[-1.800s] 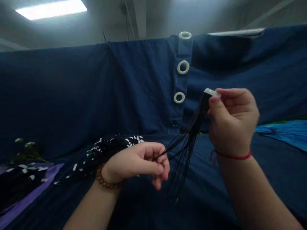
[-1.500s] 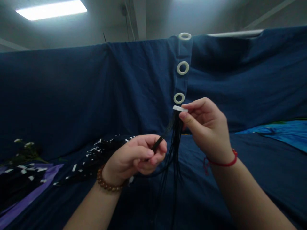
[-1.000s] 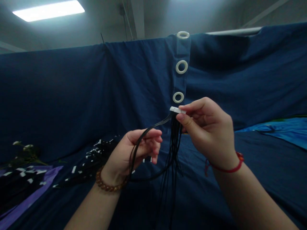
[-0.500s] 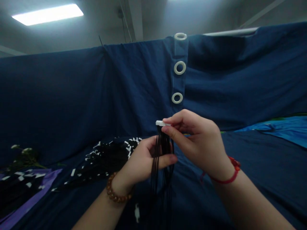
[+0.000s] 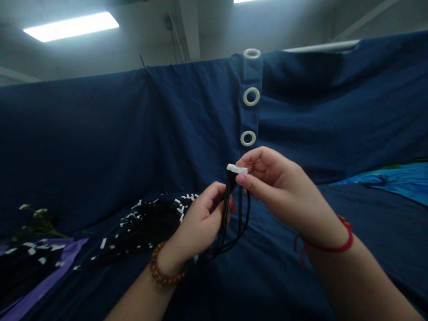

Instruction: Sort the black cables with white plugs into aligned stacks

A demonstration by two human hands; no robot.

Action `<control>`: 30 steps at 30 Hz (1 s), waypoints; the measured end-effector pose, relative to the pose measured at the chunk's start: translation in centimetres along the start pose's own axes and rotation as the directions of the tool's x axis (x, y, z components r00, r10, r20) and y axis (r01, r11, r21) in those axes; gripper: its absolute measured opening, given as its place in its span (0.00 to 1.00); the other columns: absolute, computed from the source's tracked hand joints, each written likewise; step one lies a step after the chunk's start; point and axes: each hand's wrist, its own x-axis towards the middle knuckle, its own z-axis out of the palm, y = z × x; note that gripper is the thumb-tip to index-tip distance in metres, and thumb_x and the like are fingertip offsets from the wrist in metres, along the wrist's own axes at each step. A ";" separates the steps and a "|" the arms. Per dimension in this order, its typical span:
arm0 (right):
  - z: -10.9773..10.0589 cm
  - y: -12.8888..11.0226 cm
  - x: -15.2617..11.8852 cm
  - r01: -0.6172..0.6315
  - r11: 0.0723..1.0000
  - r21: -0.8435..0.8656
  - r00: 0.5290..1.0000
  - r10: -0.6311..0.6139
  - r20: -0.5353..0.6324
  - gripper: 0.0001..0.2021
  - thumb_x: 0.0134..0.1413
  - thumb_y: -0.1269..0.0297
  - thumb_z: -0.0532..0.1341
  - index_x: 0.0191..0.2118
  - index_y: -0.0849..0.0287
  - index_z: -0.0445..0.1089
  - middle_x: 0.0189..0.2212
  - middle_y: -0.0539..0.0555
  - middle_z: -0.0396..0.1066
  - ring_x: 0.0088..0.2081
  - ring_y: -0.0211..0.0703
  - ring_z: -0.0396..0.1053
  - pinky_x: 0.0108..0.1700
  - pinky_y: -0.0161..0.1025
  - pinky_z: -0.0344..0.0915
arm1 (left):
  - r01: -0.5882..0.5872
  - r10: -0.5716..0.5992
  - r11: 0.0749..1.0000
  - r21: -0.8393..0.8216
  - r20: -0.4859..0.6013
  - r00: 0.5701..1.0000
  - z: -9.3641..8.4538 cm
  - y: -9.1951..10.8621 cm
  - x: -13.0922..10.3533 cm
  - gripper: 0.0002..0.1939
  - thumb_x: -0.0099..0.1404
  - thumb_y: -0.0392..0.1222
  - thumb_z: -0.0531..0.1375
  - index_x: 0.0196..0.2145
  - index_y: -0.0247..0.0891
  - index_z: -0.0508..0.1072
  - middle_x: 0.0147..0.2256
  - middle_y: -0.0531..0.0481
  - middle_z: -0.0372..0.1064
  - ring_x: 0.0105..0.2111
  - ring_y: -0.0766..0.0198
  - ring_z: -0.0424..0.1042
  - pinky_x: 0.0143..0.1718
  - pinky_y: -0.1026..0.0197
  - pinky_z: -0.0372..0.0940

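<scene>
Between the thumb and fingers of my right hand [image 5: 277, 183] are several small white connectors [image 5: 236, 169], side by side. Thin black cables [image 5: 223, 227] hang down from them, and some loop out to the right and back below. My left hand [image 5: 209, 214] is closed around part of the cable bunch just under the connectors. Its fingertips are partly hidden behind the cables. A large pile of black cables with white ends [image 5: 150, 223] lies on the blue cloth to the left of my left hand.
At the far left, more black cables with white ends lie on a purple cloth [image 5: 56, 272], with white flowers [image 5: 40, 212] behind. A blue curtain with pale rings [image 5: 251, 96] hangs ahead. Bright blue patterned fabric [image 5: 397, 178] lies at the right.
My right hand and the connectors have shifted slightly right. My left thumb has drawn back from across the cables, and the cables now bend into a loop at the right.
</scene>
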 end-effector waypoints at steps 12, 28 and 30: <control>0.5 1.6 0.5 -0.306 0.904 0.297 0.921 0.202 0.333 0.07 0.49 0.68 0.65 0.31 0.65 0.66 0.26 0.50 0.70 0.30 0.34 0.68 0.35 0.32 0.64 | -0.060 0.052 0.996 -0.071 -0.111 0.992 -0.1 -0.8 -0.2 0.11 0.65 0.47 0.55 0.43 0.42 0.66 0.30 0.55 0.59 0.26 0.70 0.58 0.26 0.68 0.55; -2.2 -0.1 0.1 -0.556 0.681 0.476 0.818 0.344 0.462 0.07 0.55 0.63 0.59 0.31 0.62 0.69 0.14 0.41 0.47 0.12 0.24 0.37 0.11 0.23 0.38 | -0.266 0.421 0.666 0.697 -0.057 0.905 -5.3 0.9 -0.2 0.06 0.63 0.40 0.57 0.33 0.37 0.73 0.26 0.51 0.69 0.26 0.65 0.66 0.30 0.65 0.56; -2.7 -0.1 0.1 -0.539 0.691 0.482 0.827 0.326 0.459 0.08 0.54 0.63 0.59 0.32 0.62 0.71 0.14 0.41 0.43 0.12 0.24 0.34 0.11 0.23 0.34 | -0.270 0.457 0.612 0.743 -0.053 0.888 -6.4 0.9 0.0 0.06 0.62 0.41 0.58 0.32 0.37 0.73 0.28 0.50 0.70 0.28 0.64 0.67 0.32 0.65 0.57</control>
